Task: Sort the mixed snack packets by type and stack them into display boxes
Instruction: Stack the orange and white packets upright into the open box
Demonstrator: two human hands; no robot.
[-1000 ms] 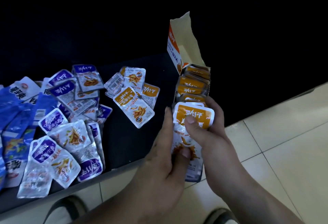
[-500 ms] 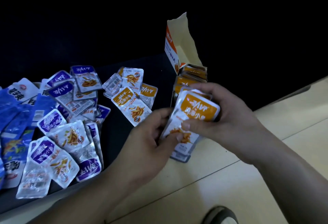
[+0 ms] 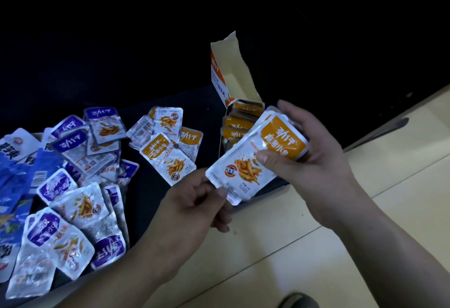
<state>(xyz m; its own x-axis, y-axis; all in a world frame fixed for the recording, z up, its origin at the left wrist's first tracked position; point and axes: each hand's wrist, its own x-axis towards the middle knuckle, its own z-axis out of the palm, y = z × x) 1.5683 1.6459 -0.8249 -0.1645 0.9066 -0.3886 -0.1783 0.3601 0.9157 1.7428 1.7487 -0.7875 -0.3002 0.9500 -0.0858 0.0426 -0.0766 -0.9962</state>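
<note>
Right hand [image 3: 314,161] and left hand [image 3: 194,203] both pinch the orange packet [image 3: 243,168] between them.

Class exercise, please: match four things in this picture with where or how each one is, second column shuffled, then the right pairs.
1. display box
2. purple packets
3. loose orange packets
4. held orange packet

a. pinched by left hand and right hand
b. heaped at the left of the dark surface
c. open, flap raised
d. lying between the purple heap and the box

Pairs: 1-c, 2-b, 3-d, 4-a
</note>
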